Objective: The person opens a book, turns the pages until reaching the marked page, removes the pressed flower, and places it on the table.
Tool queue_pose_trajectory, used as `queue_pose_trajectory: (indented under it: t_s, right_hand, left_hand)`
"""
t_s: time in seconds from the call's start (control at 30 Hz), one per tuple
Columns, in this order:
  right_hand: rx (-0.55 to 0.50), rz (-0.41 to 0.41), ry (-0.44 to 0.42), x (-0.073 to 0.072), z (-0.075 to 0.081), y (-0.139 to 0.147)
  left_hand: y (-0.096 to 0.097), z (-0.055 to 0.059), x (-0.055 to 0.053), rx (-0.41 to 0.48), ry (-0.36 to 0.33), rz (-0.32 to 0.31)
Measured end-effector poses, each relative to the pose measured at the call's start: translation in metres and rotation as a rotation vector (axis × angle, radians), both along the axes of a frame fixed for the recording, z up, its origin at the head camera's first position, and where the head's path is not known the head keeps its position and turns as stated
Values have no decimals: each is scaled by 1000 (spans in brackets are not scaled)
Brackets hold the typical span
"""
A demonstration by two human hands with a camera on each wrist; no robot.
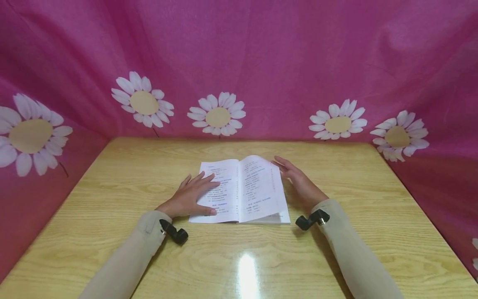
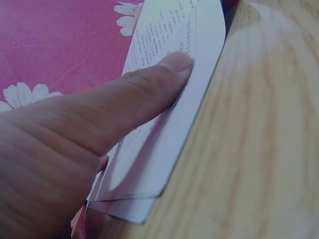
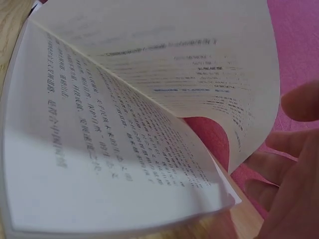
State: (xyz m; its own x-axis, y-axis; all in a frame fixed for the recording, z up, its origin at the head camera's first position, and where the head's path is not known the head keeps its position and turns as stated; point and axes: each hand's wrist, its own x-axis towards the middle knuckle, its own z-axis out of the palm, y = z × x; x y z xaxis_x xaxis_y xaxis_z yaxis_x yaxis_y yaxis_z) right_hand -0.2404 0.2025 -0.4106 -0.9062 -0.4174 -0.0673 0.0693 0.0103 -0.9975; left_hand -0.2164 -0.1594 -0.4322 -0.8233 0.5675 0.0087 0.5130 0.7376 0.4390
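Note:
An open book (image 1: 220, 216) with printed pages lies on the wooden table, its spine running away from me. My left hand (image 1: 194, 195) rests on the left-hand page with its fingers spread. In the left wrist view the thumb (image 2: 149, 82) lies along the page near the book's lower edge. A single page (image 1: 261, 191) on the right side is raised and bowed above the pages beneath. My right hand (image 1: 300, 182) is at that page's outer edge with fingers loosely extended. The right wrist view shows the fingers (image 3: 271, 164) right at the curled page edge, the thumb (image 3: 301, 102) apart from it.
The light wooden table (image 1: 239, 245) extends around the book on all sides. A pink cloth (image 1: 276, 62) with large white flowers hangs behind and beside it. Small black wrist cameras (image 1: 173, 232) are strapped over both beige sleeves (image 1: 354, 245).

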Motion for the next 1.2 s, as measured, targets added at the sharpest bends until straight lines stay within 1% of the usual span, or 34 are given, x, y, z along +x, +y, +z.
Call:
queue_pose_trajectory:
  t_s: [0.1,0.2,0.23,0.37,0.47,0.5,0.53,0.57,0.6,0.67,0.73,0.77,0.83,0.87,0.9,0.93,0.97,1.07,1.2]
  right_hand:
    - [34,0,35,0,1,0]
    - [119,-17,70,2,2,0]
    - [146,-31,59,2,2,-1]
    - [325,-71,49,4,3,-4]
    - [475,-72,127,7,6,-9]
    - [507,-68,149,8,7,-11]
    - [515,-67,145,10,9,-13]
    - [528,-62,160,12,10,-16]
    - [518,-55,165,13,12,-19]
    - [506,-31,191,16,14,-24]
    - [502,-15,239,19,15,-30]
    - [510,-1,300,20,15,-33]
    - [534,19,429,22,15,-39]
    - [540,23,481,23,15,-42]
    - [548,31,532,24,14,-45]
    - [557,39,577,26,14,-49]
    - [558,50,603,27,13,-52]
    - [564,77,622,32,11,-61]
    - [563,108,607,39,7,-69]
  left_hand:
    - [0,0,0,-4,-5,3]
    - [0,1,0,-6,-9,-1]
    - [-1,1,0,-5,-11,-2]
    - [-3,1,0,15,-20,-9]
    - [-5,1,0,28,-23,-7]
    - [-5,1,0,35,-21,-8]
    - [-5,1,0,47,-24,-9]
    - [-5,1,-1,65,-40,-2]
    - [-5,1,-1,89,-55,6]
    - [-4,2,-1,168,-106,30]
    - [-3,4,-1,276,-188,82]
    - [-3,5,-1,330,-227,115]
    - [-3,5,-2,440,-270,152]
    - [-3,5,-3,484,-288,172]
    - [-3,5,-4,523,-304,184]
    - [-4,5,-4,558,-309,184]
    - [-4,4,-5,590,-318,188]
    - [-6,4,-7,667,-350,195]
    - [-9,2,-8,739,-376,196]
